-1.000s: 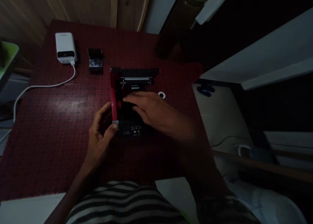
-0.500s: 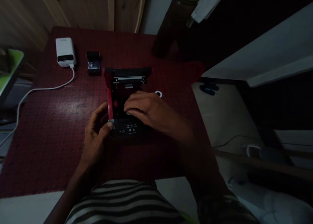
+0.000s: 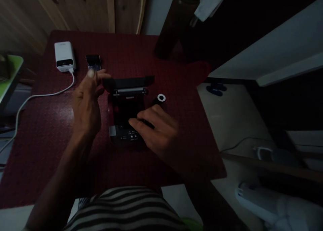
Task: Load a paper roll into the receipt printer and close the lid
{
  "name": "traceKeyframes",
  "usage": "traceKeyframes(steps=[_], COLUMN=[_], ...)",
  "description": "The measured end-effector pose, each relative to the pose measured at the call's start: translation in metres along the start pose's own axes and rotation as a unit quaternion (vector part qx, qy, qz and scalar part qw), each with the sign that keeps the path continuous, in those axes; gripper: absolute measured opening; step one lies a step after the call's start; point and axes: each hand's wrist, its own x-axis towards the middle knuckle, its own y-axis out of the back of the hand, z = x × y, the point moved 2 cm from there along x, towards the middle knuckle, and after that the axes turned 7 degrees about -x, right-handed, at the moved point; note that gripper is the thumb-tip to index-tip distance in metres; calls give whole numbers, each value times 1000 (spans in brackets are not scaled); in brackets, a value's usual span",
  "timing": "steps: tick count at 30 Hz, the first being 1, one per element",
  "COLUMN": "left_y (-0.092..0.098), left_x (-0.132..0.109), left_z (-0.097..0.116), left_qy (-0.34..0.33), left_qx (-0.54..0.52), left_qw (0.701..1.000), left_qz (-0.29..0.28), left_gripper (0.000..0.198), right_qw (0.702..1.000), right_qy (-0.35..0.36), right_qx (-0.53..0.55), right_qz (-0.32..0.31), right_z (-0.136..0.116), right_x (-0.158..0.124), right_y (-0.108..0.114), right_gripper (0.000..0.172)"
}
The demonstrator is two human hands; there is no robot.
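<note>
A small black-and-red device that looks like a printer (image 3: 127,135) sits on the table with its lid (image 3: 128,82) raised. Its dark inner bay faces up, and a row of small buttons runs along the front. My left hand (image 3: 87,106) is lifted at the left of the lid, fingers apart, fingertips at or very near the lid's corner. My right hand (image 3: 158,126) is over the device's right side, thumb and fingers pinched together. A thin dark piece shows between them, too dim to name. Just beyond that hand lies a dark roll with a white ring-shaped end (image 3: 161,98).
A white power bank (image 3: 64,56) with a white cable (image 3: 47,95) is at the table's back left. Beside it lies a small dark open case (image 3: 93,60), partly behind my left hand. A tall dark bottle with a green top (image 3: 174,25) stands at the back right.
My left hand has gone from the device's front left corner up to the lid's left end. My right hand has drawn back from the bay to the right side, uncovering more of the roll.
</note>
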Motion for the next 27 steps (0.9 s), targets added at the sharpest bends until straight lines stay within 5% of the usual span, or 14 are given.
traceKeyframes(steps=[5,8,10,17,27], left_y=[13,24,27,26,27], left_x=[-41,-65,-76,-87,-90], left_z=[-2,-10,-16,-23,-21], left_qy=[37,113,157,195,187], left_qx=[20,10,-1,-20,-16], left_qw=[999,994,988,980,982], left_qz=[0,-1,-14,-26,-11], left_gripper=[11,52,61,60,54], right_qw=[998,998,997,987,982], right_qy=[-27,-43,-54,-107,-146], right_qx=[-46,-33,-2,78,109], right_qz=[-21,-38,-47,-93,-53], right_z=[-14,-16,-15,-18,-17], right_x=[-11,-17,-21,-26,-33], right_y=[9,8,5,1,7], right_gripper=[18,21,25,26,28])
